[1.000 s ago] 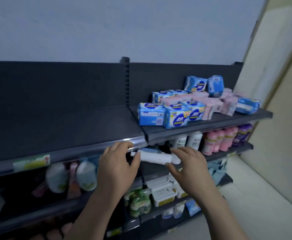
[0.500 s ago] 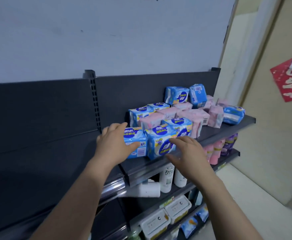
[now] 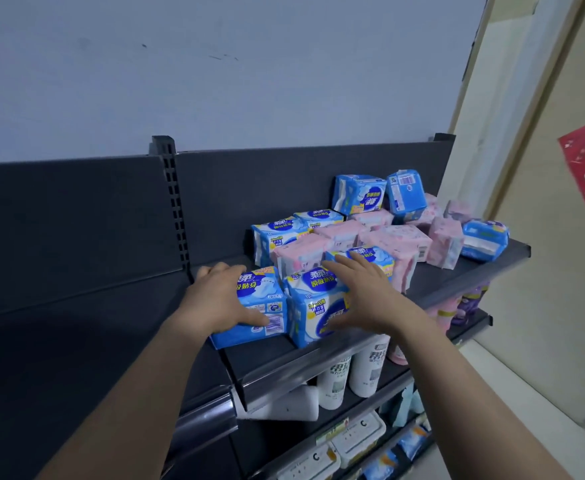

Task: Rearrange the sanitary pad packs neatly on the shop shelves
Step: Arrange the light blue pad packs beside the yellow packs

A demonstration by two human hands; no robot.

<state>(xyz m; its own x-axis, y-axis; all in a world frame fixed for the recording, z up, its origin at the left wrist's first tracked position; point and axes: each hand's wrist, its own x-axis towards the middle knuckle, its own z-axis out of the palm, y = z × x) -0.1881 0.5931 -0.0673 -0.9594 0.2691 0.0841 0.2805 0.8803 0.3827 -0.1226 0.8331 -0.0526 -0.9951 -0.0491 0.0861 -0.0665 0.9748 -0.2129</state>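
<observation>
Pad packs [image 3: 319,308] crowd the shelf [image 3: 443,280] above bottles [image 3: 334,382].

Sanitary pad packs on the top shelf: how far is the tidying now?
Done: nothing looks ordered on the dark metal shelf. In hand: the left hand grips the front blue plastic pack; the right hand lies flat on the blue-and-white plastic pack beside it. Left: the pink plastic packs and two blue packs perched on them at the back lie jumbled.

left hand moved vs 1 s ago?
Yes. The left hand went up from beside the lying white bottle below the top shelf and now grips the front-left blue pack on that shelf.
</observation>
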